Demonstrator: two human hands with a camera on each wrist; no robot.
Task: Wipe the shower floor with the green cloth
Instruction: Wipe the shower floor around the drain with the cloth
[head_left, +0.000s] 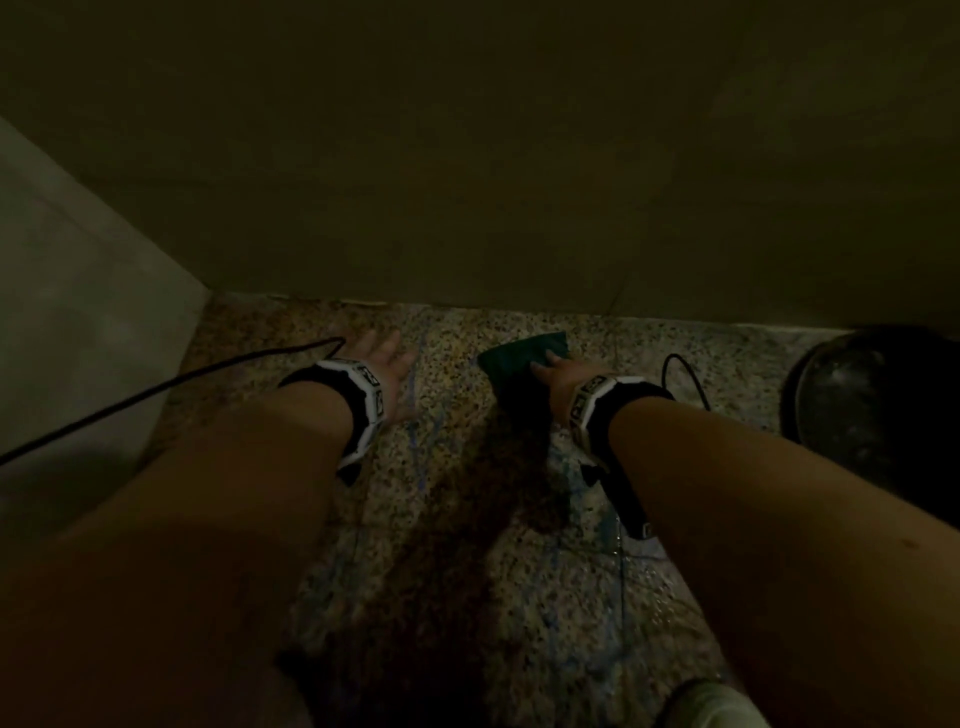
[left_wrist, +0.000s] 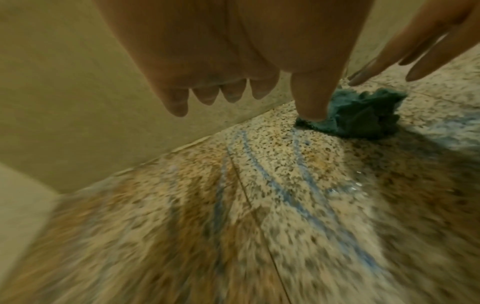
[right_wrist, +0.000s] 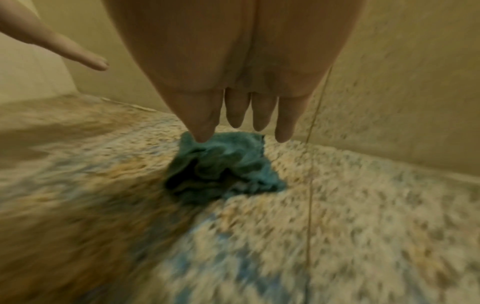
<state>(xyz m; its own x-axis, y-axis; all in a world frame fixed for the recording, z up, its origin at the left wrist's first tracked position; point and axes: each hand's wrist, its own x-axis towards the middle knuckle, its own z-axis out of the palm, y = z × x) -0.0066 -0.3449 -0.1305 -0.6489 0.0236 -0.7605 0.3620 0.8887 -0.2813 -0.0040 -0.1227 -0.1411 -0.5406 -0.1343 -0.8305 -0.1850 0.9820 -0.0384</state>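
The green cloth (head_left: 519, 358) lies crumpled on the speckled stone shower floor (head_left: 467, 519), close to the back wall. My right hand (head_left: 545, 364) reaches over its near right side with straight fingers (right_wrist: 259, 115); the cloth (right_wrist: 221, 170) sits just below them, and whether they touch it I cannot tell. My left hand (head_left: 395, 348) hovers open over the floor to the cloth's left and holds nothing. In the left wrist view its fingers (left_wrist: 221, 96) hang relaxed, the cloth (left_wrist: 363, 115) lies beyond the thumb, and the right hand's fingers (left_wrist: 389, 61) enter at top right.
Blue streaks (left_wrist: 272, 181) and a wet patch (head_left: 597, 499) mark the floor. The beige back wall (head_left: 519, 182) stands just past the cloth. A pale side wall (head_left: 78, 338) closes the left. A dark round bucket (head_left: 872, 410) sits at the right. Black cables (head_left: 182, 379) run from both wrists.
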